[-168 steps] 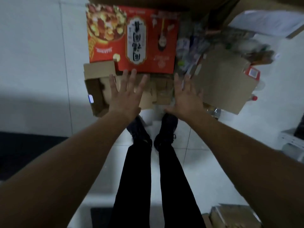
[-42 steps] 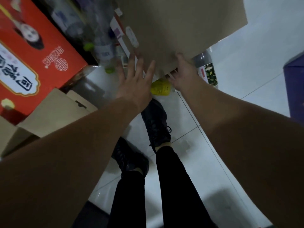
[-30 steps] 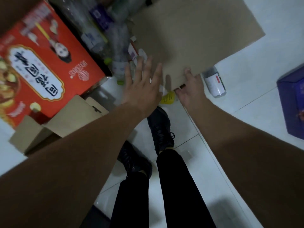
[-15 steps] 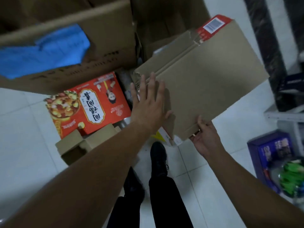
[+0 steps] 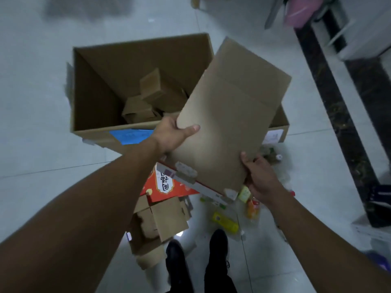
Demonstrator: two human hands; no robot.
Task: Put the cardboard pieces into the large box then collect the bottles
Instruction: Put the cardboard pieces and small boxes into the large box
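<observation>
Pale grey floor tiles (image 5: 42, 127) spread wide and bare to my left and beyond the far side of the large open brown cardboard box (image 5: 135, 58); to my right a dark stone strip (image 5: 347, 115) runs along the floor, with white furniture past it, so that side is tighter.

From the head camera, my left hand (image 5: 172, 134) is clenched on the left edge of a flat brown cardboard sheet (image 5: 230, 115), thumb lying across its face. My right hand (image 5: 259, 172) grips the sheet's near right corner, fingers hidden underneath. I hold the sheet tilted in the air, its far end over the right part of the large box, covering that box's near right rim.

Inside the large box lie several small folded brown cardboard pieces (image 5: 152, 98), heaped toward the middle of its bottom. A blue label (image 5: 131, 135) sits on its near outer wall.

Below the sheet, on the floor, a red printed carton (image 5: 164, 186) lies flat, and just in front of it a crumpled brown cardboard box (image 5: 158, 225), close to my black shoes (image 5: 218, 244). Right of these, small plastic bottles with yellow and orange labels (image 5: 243, 208) lie scattered; more sit near the large box's right corner, too blurred to tell apart.
</observation>
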